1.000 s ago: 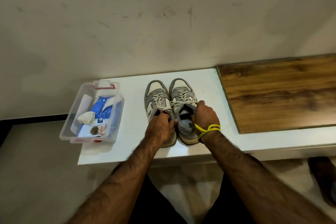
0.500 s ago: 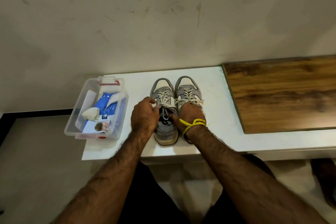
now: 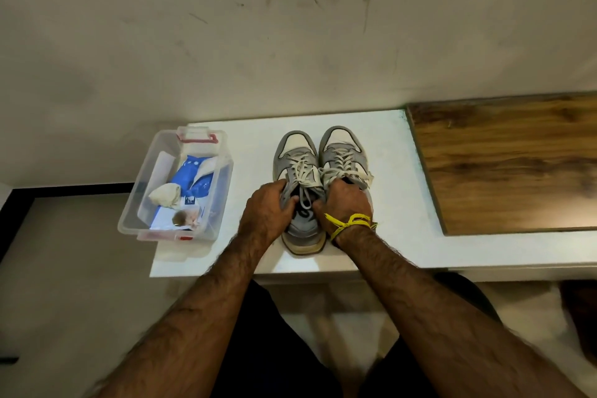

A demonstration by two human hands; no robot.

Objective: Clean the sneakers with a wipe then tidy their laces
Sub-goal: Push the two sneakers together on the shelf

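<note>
Two grey-and-white sneakers stand side by side on a white shelf [image 3: 403, 249], toes to the wall. My left hand [image 3: 268, 210] grips the left sneaker [image 3: 298, 165] at the left edge of its collar, thumb at the opening. My right hand [image 3: 347, 203], yellow thread round its wrist, grips the same collar from the right with curled fingers, thumb in the opening beside a loose lace end [image 3: 303, 200]. It hides the rear half of the right sneaker [image 3: 342, 152]. Both sneakers' white laces lie loose over the tongues.
A clear plastic bin [image 3: 193, 136] with red latches sits at the shelf's left end, holding a blue wipes pack [image 3: 193, 178] and a crumpled wipe [image 3: 164, 195]. A wooden board [image 3: 517, 165] covers the shelf to the right. A dark object [image 3: 578, 317] lies on the floor, lower right.
Both hands moved from the right sneaker's opening to the left sneaker's opening. The left hand now holds its outer collar.
</note>
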